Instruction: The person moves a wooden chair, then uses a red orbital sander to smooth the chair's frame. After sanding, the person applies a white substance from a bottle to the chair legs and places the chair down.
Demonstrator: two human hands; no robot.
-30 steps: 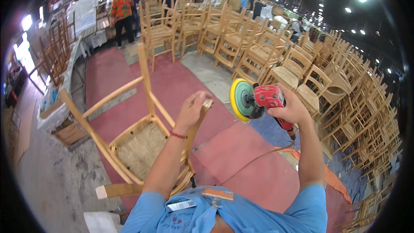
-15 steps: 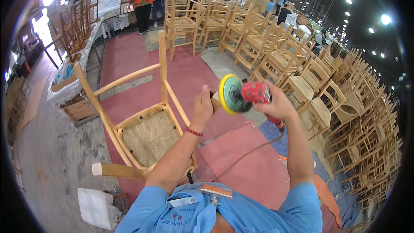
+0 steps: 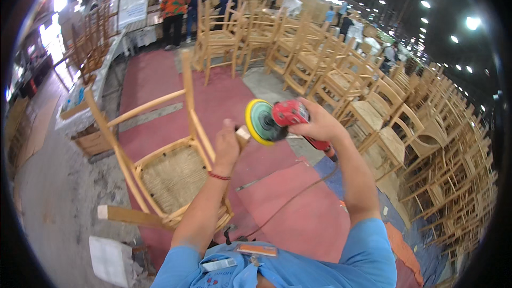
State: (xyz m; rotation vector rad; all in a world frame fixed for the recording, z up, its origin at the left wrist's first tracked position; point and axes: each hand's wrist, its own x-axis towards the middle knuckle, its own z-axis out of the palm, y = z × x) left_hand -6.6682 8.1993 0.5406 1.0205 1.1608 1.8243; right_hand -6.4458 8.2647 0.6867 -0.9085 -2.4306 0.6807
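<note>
Red-bodied power sander (image 3: 290, 114) with a green disc rimmed in yellow is held up at the centre of the head view. The right hand (image 3: 320, 125) is clenched around the red housing, disc face turned left toward the chair leg. A dark cord (image 3: 298, 194) runs from the tool down toward the near edge.

Left hand (image 3: 228, 146) is closed around the upper end of one leg of a pale wooden chair (image 3: 160, 165); a red band sits on that wrist. The leg end (image 3: 242, 133) shows just beside the disc; contact between the two cannot be confirmed.

The chair lies tipped on its side, left of centre, woven seat (image 3: 173, 176) facing up and toward the viewer, legs pointing far and right. It rests on a wooden block (image 3: 128, 214) over a red floor mat (image 3: 298, 218).

Stacked wooden chairs (image 3: 426, 144) fill the right side and the far centre. Three people (image 3: 173, 10) stand at far left-centre, well apart from the work.
</note>
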